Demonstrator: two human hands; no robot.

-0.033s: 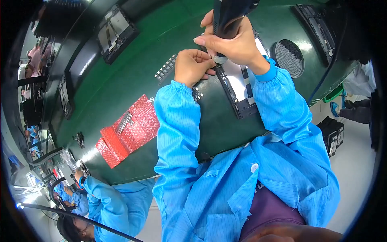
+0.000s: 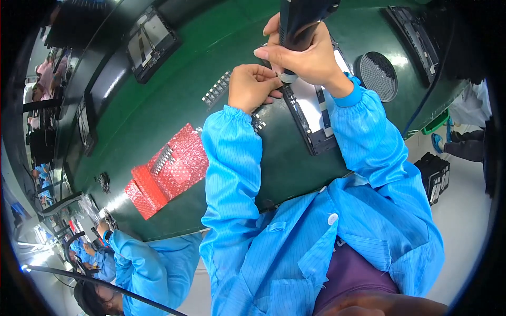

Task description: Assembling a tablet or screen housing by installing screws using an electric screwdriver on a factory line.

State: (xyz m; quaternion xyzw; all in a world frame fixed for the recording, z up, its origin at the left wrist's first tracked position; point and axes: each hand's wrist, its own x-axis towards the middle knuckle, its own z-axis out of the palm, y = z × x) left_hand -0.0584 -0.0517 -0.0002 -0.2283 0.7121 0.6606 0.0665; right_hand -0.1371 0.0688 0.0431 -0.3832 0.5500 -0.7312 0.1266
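Note:
In my right hand (image 2: pixel 311 58) is a black electric screwdriver (image 2: pixel 301 26), gripped round its body and held upright. Its pale lower end (image 2: pixel 287 77) points down at the edge of a flat black device frame (image 2: pixel 318 142) with a white panel (image 2: pixel 307 102). Beside that end, my left hand (image 2: pixel 254 87) has thumb and fingers pinched together at the frame's edge. Whatever they hold is too small or hidden to make out. Left of this hand lies a strip of small metal parts (image 2: pixel 216 90); similar small parts (image 2: pixel 258 122) show partly behind my left wrist.
Red bubble wrap (image 2: pixel 182 158) with another strip of parts (image 2: pixel 163 159) lies on the green table (image 2: pixel 158 113). A round dish (image 2: pixel 377 76) stands right of the frame. Other device frames (image 2: pixel 150 45) (image 2: pixel 414 42) lie at far left and far right. A co-worker's blue sleeve (image 2: pixel 134 253) is at lower left.

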